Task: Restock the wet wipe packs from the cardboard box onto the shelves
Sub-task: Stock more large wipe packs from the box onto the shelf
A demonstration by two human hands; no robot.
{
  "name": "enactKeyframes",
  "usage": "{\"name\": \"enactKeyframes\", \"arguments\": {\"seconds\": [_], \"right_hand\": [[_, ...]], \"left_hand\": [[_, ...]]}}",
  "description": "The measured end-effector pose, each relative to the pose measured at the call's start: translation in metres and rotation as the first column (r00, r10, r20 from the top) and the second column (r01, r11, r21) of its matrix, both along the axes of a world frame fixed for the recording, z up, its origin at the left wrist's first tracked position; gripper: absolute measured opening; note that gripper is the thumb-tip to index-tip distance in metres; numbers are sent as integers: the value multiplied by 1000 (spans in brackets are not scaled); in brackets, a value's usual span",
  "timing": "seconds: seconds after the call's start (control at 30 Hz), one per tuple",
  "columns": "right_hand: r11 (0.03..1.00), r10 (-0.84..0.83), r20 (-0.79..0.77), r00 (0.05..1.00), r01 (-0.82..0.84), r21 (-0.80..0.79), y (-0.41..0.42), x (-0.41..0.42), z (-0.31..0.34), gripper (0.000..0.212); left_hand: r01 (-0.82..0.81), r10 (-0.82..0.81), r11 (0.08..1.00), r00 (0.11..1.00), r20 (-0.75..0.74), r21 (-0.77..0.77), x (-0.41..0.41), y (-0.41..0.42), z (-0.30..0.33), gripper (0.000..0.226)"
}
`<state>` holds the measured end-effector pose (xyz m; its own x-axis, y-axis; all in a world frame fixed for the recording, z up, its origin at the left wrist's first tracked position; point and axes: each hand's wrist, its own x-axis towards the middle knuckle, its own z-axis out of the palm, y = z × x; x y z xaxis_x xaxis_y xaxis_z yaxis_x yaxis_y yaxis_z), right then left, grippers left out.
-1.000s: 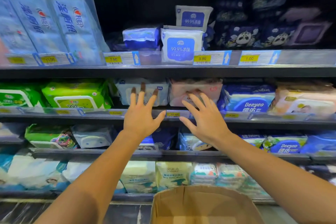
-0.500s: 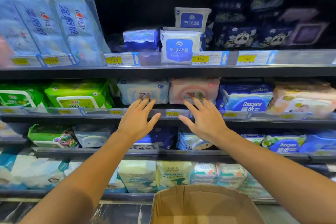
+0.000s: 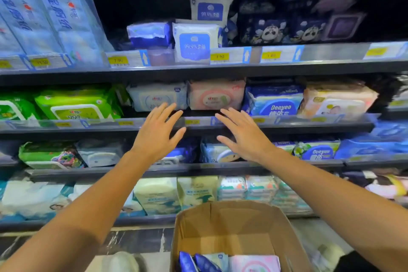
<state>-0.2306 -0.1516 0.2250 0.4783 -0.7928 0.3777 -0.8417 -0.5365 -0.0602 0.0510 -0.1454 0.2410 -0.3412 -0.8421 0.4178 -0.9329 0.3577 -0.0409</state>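
A pale blue wet wipe pack [image 3: 157, 97] and a pink wet wipe pack [image 3: 217, 95] lie side by side on the second shelf [image 3: 287, 123]. My left hand [image 3: 157, 133] hovers just below the blue pack, fingers spread and holding nothing. My right hand [image 3: 242, 136] hangs below the pink pack, also spread and empty. Neither hand touches a pack. The cardboard box [image 3: 223, 225] stands open below, with blue and pink packs [image 3: 229, 263] at its bottom.
Green packs [image 3: 75, 105] lie left on the second shelf, blue Deeyeo packs [image 3: 274, 100] right. The top shelf holds white and blue packs [image 3: 195, 42] and tall bagged tissues [image 3: 50, 17]. Lower shelves carry more packs. Tiled floor shows beside the box.
Both hands have drawn back and down from the blue and pink packs on the second shelf. The view has tipped down, showing more of the box's inside.
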Motion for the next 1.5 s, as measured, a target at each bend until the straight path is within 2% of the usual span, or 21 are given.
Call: {"name": "enactKeyframes", "arguments": {"seconds": [0.1, 0.17, 0.3, 0.43, 0.5, 0.57, 0.7, 0.8, 0.9, 1.0, 1.1, 1.17, 1.23, 1.3, 1.33, 1.43, 1.5], "right_hand": [[989, 108, 97, 989, -97, -113, 31, -20, -32, 60], [986, 152, 138, 979, -140, -94, 53, -30, -62, 56], [983, 143, 162, 976, -160, 95, 95, -53, -143, 54], [926, -8, 151, 988, -50, 375, 129, -79, -218, 55], [840, -113, 131, 985, 24, 542, 142, -90, -244, 57], [700, -233, 50, 971, 132, 702, 148, -98, -267, 61], [450, -479, -71, 875, 314, 836, 153, -106, -305, 89], [241, -558, -205, 804, 394, 887, 151, -109, -332, 66], [36, -651, -291, 701, 411, 911, 146, -106, -370, 72], [-94, -749, -299, 591, 353, 931, 140, -98, -409, 71], [-139, -839, -260, 479, 274, 952, 139, -96, -446, 65], [-178, -850, -284, 443, 266, 947, 143, -100, -464, 63], [-205, -844, -327, 425, 308, 929, 147, -107, -476, 86], [-201, -821, -364, 439, 374, 905, 151, -114, -480, 116], [-205, -816, -374, 440, 384, 900, 151, -116, -481, 123], [-229, -814, -381, 437, 361, 904, 149, -117, -479, 121], [-248, -816, -384, 432, 339, 908, 149, -121, -484, 129]], "left_hand": [[137, -138, 990, 990, -39, -36, -18, 30, -30, 59], [208, -207, 978, 977, -56, 15, -30, 51, -63, 57], [220, -212, 934, 975, -61, 280, -50, 84, -143, 56], [174, -186, 792, 982, -40, 585, -59, 105, -225, 61], [113, -147, 700, 989, -12, 705, -65, 113, -255, 64], [25, -88, 600, 996, 35, 800, -72, 115, -275, 55], [-43, 52, 412, 998, 24, 910, -84, 102, -312, 54], [-91, 151, 276, 987, 51, 957, -89, 84, -340, 59], [-124, 182, 169, 979, 93, 978, -93, 62, -368, 63], [-162, 209, 34, 966, 152, 986, -94, 48, -402, 71], [-272, 245, -95, 926, 288, 957, -88, 46, -438, 90], [-312, 281, -192, 891, 357, 930, -83, 50, -451, 101], [-310, 292, -279, 874, 388, 909, -81, 52, -457, 111], [-326, 257, -296, 878, 403, 898, -83, 53, -460, 122], [-332, 253, -292, 877, 408, 897, -85, 53, -462, 128], [-353, 267, -274, 866, 424, 895, -87, 59, -466, 148], [-361, 284, -282, 854, 437, 889, -86, 64, -463, 152]]}}
